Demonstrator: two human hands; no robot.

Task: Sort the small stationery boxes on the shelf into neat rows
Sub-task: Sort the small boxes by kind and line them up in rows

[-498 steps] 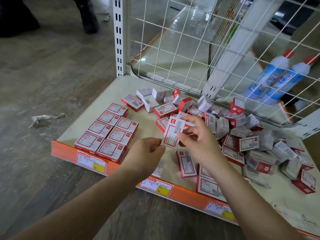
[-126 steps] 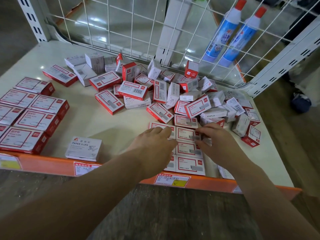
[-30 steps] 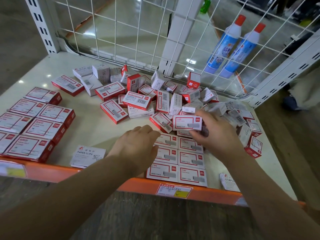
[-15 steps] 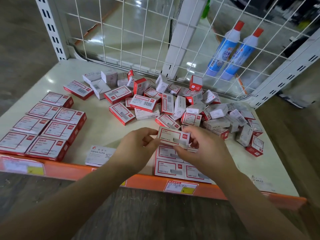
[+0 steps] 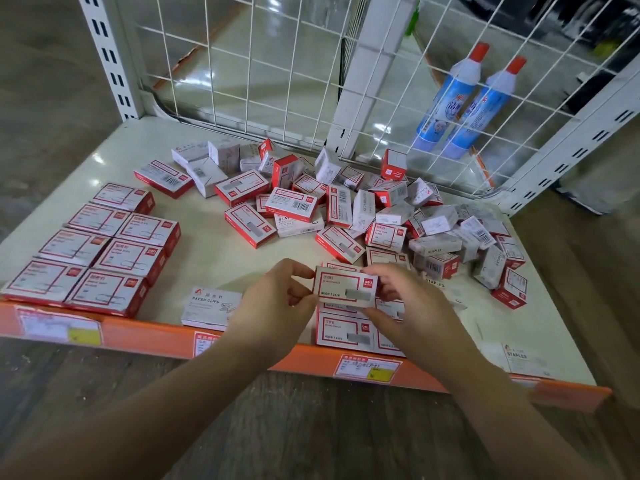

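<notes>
Cream-coloured shelf (image 5: 194,271) with orange front rail, white wire-mesh back.

Count, left block: seven large red-and-white cardboard boxes (image 5: 130,256), flat, label up, in two rows running front to back, touching one another, front pair against the rail.

Count, front centre: one white paper-clip box (image 5: 211,308), flat, alone, just behind the rail, between the left block and the left hand.

Count, centre and right rear: loose heap of small red-and-white and white stationery boxes (image 5: 381,209); several dozen, exact number not countable, many tilted, on edge or overlapping.

Count, front right: small block of red-and-white staple boxes (image 5: 341,332), flat, label up, against the rail; mostly hidden under the hands, number not determinable.

Count, behind the mesh: two blue-and-white plastic bottles with red caps (image 5: 464,105), side by side, leaning.

Held item: one small red-and-white staple box (image 5: 344,289), label up, level, just above the rear of the front-right block.

Left hand (image 5: 277,306): fingers curled, thumb and fingertips pinching the left end of the held box.

Right hand (image 5: 412,306): fingers curled, index finger along the top edge, thumb under the lower right corner, gripping the right end of the same box.
</notes>
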